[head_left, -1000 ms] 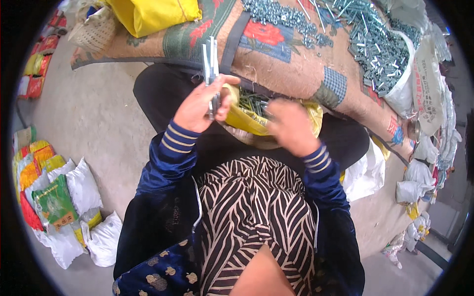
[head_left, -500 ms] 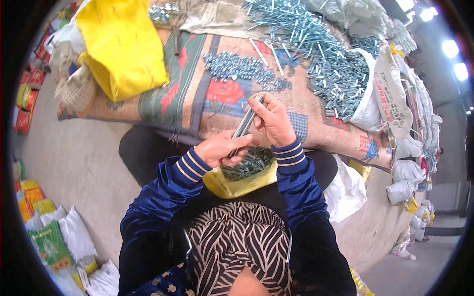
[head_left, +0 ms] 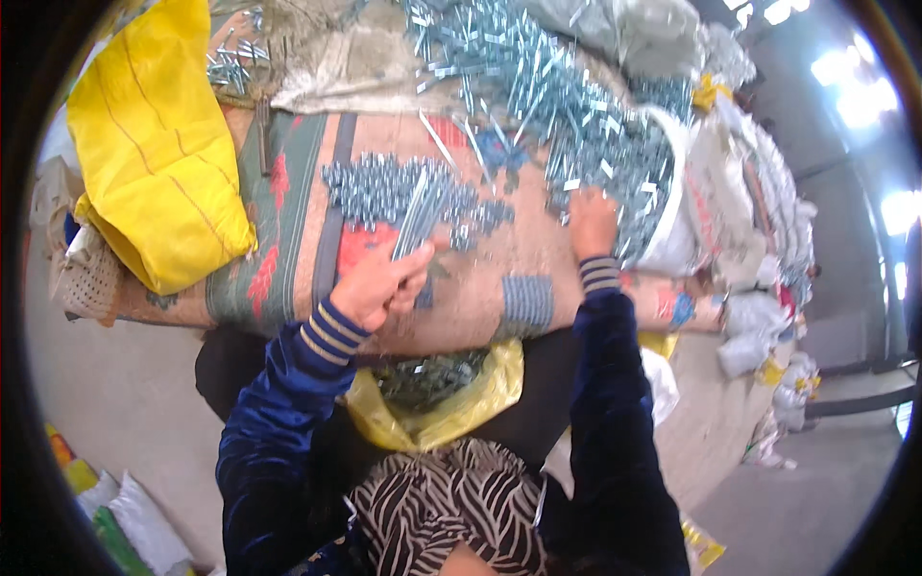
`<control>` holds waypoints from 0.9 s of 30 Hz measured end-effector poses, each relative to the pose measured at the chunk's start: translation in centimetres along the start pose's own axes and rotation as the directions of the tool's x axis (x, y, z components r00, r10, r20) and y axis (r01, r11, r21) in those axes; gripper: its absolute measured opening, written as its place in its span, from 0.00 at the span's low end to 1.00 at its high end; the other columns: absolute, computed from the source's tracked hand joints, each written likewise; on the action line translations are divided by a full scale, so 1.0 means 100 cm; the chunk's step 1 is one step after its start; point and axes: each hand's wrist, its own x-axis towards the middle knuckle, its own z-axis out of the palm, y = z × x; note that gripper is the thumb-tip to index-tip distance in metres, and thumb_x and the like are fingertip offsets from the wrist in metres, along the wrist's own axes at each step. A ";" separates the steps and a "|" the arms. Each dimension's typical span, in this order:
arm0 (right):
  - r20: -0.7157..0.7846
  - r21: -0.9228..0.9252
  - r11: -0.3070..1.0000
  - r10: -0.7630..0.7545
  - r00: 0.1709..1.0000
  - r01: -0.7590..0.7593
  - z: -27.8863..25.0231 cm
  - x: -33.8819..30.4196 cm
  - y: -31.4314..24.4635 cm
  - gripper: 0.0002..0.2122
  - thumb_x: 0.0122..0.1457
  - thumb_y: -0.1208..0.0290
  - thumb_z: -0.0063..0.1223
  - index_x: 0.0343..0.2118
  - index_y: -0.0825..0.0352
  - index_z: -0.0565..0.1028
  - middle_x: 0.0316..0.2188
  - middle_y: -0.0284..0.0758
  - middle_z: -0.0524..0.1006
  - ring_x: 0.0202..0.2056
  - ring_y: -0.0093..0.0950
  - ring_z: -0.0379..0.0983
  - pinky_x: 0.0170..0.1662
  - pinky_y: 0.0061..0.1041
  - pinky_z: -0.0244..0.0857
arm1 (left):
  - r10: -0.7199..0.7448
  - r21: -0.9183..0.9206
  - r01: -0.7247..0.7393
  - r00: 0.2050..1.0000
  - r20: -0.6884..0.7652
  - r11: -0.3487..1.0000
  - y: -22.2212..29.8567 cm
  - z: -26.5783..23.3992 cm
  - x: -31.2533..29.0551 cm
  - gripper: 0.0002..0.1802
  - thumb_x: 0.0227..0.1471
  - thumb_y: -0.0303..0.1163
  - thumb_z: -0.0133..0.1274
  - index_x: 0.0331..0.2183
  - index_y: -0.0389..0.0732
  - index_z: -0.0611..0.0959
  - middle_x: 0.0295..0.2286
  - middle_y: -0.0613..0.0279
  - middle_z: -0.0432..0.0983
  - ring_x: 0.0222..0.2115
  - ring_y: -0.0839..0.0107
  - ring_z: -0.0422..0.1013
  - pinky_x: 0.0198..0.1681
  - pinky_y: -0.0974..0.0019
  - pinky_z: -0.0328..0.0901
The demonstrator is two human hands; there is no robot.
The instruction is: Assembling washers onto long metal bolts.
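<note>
My left hand (head_left: pixel 382 285) grips a bundle of long silver bolts (head_left: pixel 419 210) that points up and away over a patterned cloth (head_left: pixel 298 202). Out to the right, my right hand (head_left: pixel 593 223) lies on the edge of a big heap of loose silver bolts (head_left: pixel 557 91), fingers down among them; whether it grips any is hidden. A smaller pile of bolts (head_left: pixel 384 187) sits on the cloth just beyond the left hand. Between my arms, a yellow plastic bag (head_left: pixel 447 394) with metal parts inside rests in my lap.
A large yellow sack (head_left: pixel 154 154) lies on the cloth at the left, with a woven bag (head_left: pixel 86 278) below it. White sacks (head_left: pixel 759 192) are stacked along the right. Coloured packets (head_left: pixel 86 480) lie on the concrete floor at the lower left.
My right hand has left the bundle and reached out right to the big heap. The left hand keeps the bundle, now lower and over the cloth. The view has tilted further forward.
</note>
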 end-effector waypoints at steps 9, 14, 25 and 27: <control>-0.194 0.029 0.952 -0.295 0.936 0.306 0.002 -0.063 -0.027 0.10 0.48 0.71 0.53 0.35 0.63 0.73 0.36 0.39 0.72 0.38 0.41 0.67 0.39 0.40 0.61 | 0.007 -0.177 -0.004 1.000 0.017 0.984 -0.004 -0.006 -0.023 0.18 0.59 0.38 0.44 0.48 0.41 0.71 0.18 0.75 0.56 0.15 0.85 0.51 0.16 0.80 0.47; -0.189 0.013 0.941 -0.329 0.925 0.338 -0.006 -0.066 -0.027 0.10 0.48 0.68 0.55 0.33 0.63 0.74 0.36 0.37 0.73 0.38 0.39 0.68 0.41 0.40 0.59 | 0.030 -0.151 -0.034 0.999 -0.027 0.988 0.000 -0.004 -0.027 0.17 0.58 0.38 0.46 0.47 0.42 0.73 0.18 0.75 0.58 0.15 0.86 0.52 0.15 0.81 0.48; -0.261 0.155 0.969 -0.150 0.954 0.195 -0.035 -0.052 -0.044 0.08 0.50 0.69 0.54 0.32 0.65 0.75 0.33 0.38 0.75 0.37 0.39 0.71 0.40 0.36 0.63 | 0.030 -0.185 -0.033 0.999 -0.019 0.982 -0.004 -0.009 -0.023 0.16 0.57 0.36 0.48 0.46 0.43 0.74 0.19 0.73 0.63 0.14 0.86 0.53 0.13 0.81 0.47; -0.167 0.349 0.937 0.057 0.984 0.005 -0.037 -0.053 -0.047 0.07 0.52 0.70 0.52 0.32 0.67 0.75 0.29 0.39 0.76 0.33 0.40 0.72 0.37 0.34 0.65 | 0.024 -0.121 -0.025 1.000 -0.014 0.992 -0.001 -0.006 -0.027 0.15 0.56 0.37 0.49 0.44 0.43 0.75 0.19 0.75 0.60 0.14 0.87 0.51 0.14 0.82 0.46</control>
